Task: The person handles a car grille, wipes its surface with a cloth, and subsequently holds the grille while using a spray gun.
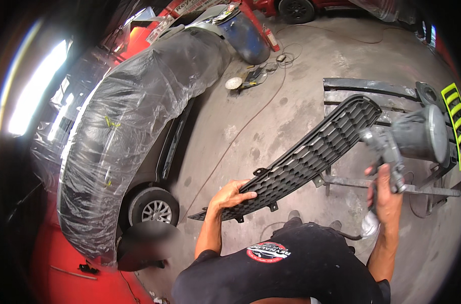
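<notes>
A long black car grille (pixel 311 152) with a honeycomb mesh slants up to the right in front of me. My left hand (pixel 233 195) grips its lower left end, thumb over the mesh and the other fingers behind. In my right hand (pixel 386 195) is a grey spray gun (pixel 386 144), my fingers wrapped round its handle. The gun's large cup (pixel 417 134) sits to the right, and its nozzle is close to the grille's upper right end, apart from it. Below the handle hangs a whitish wrapped piece (pixel 370 224), with a dark hose running from it.
A slatted stand (pixel 342 96) is behind the grille; a yellow-green slatted part (pixel 457 114) is at far right. Left, plastic sheeting (pixel 139 101) covers a car above its wheel (pixel 154 209). A thin hose (pixel 240 134) crosses the floor toward a blue barrel (pixel 245 38) and fire extinguisher (pixel 271 39).
</notes>
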Motion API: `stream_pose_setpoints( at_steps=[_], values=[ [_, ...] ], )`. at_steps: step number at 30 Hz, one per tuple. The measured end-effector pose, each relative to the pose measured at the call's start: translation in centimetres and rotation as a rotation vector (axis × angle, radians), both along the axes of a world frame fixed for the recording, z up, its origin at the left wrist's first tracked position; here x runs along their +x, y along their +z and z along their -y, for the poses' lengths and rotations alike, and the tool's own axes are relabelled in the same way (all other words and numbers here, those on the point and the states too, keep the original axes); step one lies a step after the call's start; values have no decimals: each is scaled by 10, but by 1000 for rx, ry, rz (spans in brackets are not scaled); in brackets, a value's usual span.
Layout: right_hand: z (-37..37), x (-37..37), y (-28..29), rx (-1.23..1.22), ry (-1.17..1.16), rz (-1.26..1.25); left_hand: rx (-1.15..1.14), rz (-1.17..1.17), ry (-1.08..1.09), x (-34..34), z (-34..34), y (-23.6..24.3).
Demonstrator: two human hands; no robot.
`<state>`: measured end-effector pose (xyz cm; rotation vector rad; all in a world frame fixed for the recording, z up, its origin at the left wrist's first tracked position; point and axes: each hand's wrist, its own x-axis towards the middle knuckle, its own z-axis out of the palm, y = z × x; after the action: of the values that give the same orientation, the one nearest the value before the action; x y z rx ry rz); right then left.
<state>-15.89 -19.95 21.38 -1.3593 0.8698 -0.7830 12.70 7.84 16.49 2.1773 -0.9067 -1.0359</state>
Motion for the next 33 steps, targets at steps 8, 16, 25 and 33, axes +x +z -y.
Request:
stream_pose_setpoints(
  at_steps=[8,16,25,33],
  values=[
    [-34,4,-9,-181,816,-4,-33,203,61,-34,21,46],
    [-28,1,-14,-217,860,-245,-641,57,362,-22,42,21],
    [-28,-9,-29,-153,979,-197,-1238,-116,547,-29,78,77],
    [-18,-30,-91,-138,746,-498,-1453,-236,724,15,27,92]
  ],
)
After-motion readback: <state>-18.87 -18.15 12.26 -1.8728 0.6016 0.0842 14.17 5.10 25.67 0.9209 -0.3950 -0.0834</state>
